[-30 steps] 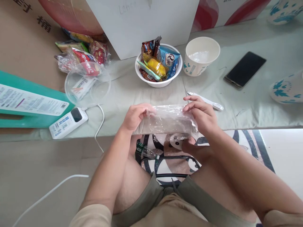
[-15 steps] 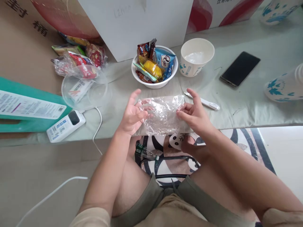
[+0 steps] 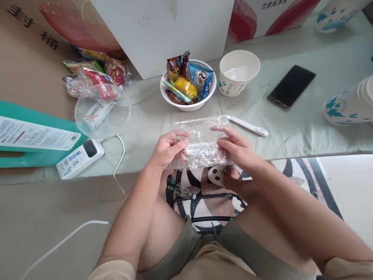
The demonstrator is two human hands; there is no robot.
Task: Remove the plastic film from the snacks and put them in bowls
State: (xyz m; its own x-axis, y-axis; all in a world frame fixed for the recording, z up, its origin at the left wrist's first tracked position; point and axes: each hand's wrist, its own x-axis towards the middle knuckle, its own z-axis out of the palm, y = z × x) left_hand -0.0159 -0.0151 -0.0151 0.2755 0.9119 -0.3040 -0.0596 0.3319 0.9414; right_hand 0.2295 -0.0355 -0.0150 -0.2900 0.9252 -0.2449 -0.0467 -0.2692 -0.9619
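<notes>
Clear plastic wrapper (image 3: 201, 149) is spanning both hands at the table's (image 3: 142, 132) near edge; left hand (image 3: 167, 150) is holding it at nine o'clock, right hand (image 3: 235, 144) at three, right index sticking out. Exact finger contact is staying hard to tell through the shine. Beyond, white cutter (image 3: 247, 125) is lying at two o'clock, snack-filled white bowl (image 3: 192, 107) is sitting at twelve, paper cup (image 3: 229, 87) at one.

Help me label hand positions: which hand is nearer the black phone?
Right. The right hand is below and left of the black phone in the picture; the left hand is farther left, at the clear plastic's left side.
</notes>
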